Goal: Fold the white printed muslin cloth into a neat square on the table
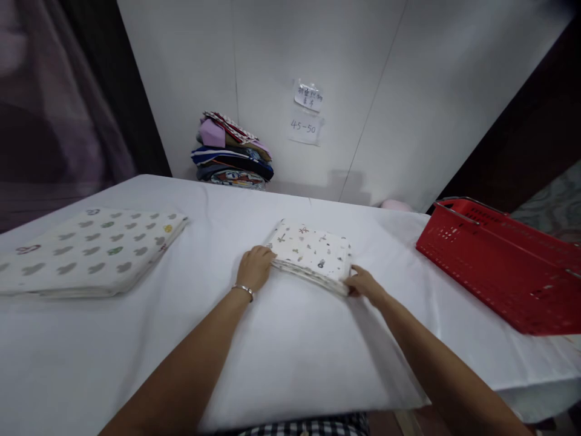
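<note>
A white cloth [311, 248] with a small scattered print lies folded into a thick rectangle on the white-covered table. At its near left corner, my left hand [256, 266] grips the edge, a silver bracelet on the wrist. My right hand [363, 283] pinches the near right corner, with the fingertips partly hidden under the layers. Several folded layers show along the near edge between my hands. Off to the left lies a larger folded cloth [97, 248] with grey mouse-head shapes, and neither hand touches it.
A red plastic basket [490, 266] with metal handles stands at the right side of the table [308, 357]. Against the back wall rises a stack of folded fabrics [233, 151]. Two paper labels [305, 128] are stuck to the wall, the lower reading 45-50.
</note>
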`<state>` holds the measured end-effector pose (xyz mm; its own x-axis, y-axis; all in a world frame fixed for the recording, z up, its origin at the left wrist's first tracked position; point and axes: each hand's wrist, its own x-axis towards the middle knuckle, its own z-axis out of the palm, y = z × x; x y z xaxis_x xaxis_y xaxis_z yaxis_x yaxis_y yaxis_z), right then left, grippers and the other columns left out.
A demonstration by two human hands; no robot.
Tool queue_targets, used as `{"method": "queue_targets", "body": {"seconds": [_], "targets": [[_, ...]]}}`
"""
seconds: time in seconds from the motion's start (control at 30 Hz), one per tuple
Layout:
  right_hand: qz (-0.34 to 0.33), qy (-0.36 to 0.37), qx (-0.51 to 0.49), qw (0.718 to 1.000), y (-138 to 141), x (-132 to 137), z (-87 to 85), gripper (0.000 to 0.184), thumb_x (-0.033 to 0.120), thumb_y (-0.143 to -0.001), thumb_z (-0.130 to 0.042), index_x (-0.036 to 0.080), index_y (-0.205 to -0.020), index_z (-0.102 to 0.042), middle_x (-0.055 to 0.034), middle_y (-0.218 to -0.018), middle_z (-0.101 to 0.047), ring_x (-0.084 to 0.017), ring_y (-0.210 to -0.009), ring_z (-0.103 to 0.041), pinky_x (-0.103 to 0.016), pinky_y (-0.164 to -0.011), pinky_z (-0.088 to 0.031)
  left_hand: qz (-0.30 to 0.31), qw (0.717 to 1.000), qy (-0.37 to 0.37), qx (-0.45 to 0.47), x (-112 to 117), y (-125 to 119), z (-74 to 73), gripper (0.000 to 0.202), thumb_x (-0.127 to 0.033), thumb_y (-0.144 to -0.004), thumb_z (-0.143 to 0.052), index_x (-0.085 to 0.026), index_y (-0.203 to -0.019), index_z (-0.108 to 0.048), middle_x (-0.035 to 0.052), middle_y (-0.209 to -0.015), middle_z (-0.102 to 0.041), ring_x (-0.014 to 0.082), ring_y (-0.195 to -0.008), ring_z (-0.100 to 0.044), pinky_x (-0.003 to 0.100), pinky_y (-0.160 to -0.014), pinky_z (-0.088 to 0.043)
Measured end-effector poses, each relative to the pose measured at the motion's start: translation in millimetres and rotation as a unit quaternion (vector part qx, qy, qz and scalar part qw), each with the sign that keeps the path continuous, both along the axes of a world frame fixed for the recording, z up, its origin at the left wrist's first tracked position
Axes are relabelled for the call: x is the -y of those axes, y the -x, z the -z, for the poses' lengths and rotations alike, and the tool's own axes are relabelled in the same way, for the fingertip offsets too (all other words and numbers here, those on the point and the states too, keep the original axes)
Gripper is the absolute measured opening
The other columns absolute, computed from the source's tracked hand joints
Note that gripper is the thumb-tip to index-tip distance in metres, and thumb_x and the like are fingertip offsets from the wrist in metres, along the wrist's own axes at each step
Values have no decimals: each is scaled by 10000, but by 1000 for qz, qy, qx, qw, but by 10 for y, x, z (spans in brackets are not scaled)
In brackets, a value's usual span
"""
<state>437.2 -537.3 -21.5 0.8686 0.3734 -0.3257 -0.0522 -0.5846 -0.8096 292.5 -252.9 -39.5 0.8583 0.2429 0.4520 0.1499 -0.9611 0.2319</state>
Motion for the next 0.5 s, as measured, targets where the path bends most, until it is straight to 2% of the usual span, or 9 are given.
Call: {"method": "queue_targets", "body": {"seconds": [0.1, 0.17, 0.27, 0.37, 0.43, 0.5], "targets": [[-82, -60, -18, 995, 384, -16, 95, 562, 336, -714, -660, 188, -1220, -465, 10, -633, -620, -125, -503, -556, -202, -436, -414, -67, 997, 6, 24, -124, 47, -21, 366, -75, -754, -453, -215, -1041, -631, 72, -1191, -575, 261, -1139, -456, 424, -886, -407], [-97, -61, -23, 993, 436, 51, 140, 531, 421, -748, -625, 181, -1202, -488, 2, -625, -622, -119, -475, -543, -199, -411, -392, -48, 998, -2, 43, -39, 80, -46, 444, -58, -722, -455, -205, -1116, -598, 79, -1250, -540, 259, -1187, -426, 438, -950, -369], [-23, -31, 51, 998, 134, 202, 156, 440, 372, -768, -577, 116, -1124, -553, -25, -634, -623, -122, -499, -549, -208, -433, -413, 74, 996, -19, 46, 335, 112, -86, 552, -36, -681, -458, -211, -1198, -539, 81, -1271, -526, 246, -1218, -406, 459, -1020, -298], [11, -41, 163, 986, -368, 260, 121, 362, 245, -737, -530, 126, -1072, -599, -90, -920, -664, -173, -780, -621, -245, -585, -491, 206, 978, -18, 14, 770, 122, -94, 589, -55, -686, -470, -223, -1250, -474, 81, -1290, -507, 236, -1208, -417, 474, -1042, -262], [1, -52, 197, 979, -647, 200, 96, 445, 142, -678, -500, 153, -1113, -590, -86, -1138, -612, -186, -1013, -572, -267, -751, -494, 248, 969, -14, -1, 966, 108, -66, 540, -91, -714, -489, -232, -1235, -468, 77, -1249, -532, 237, -1168, -450, 475, -1049, -246], [-19, -58, 198, 978, -826, 90, 87, 566, 70, -616, -475, 170, -1166, -568, -62, -1225, -573, -171, -1110, -521, -271, -870, -451, 253, 967, -21, -6, 1065, 71, -16, 440, -101, -747, -492, -242, -1164, -500, 63, -1164, -576, 233, -1105, -491, 479, -1043, -243]]}}
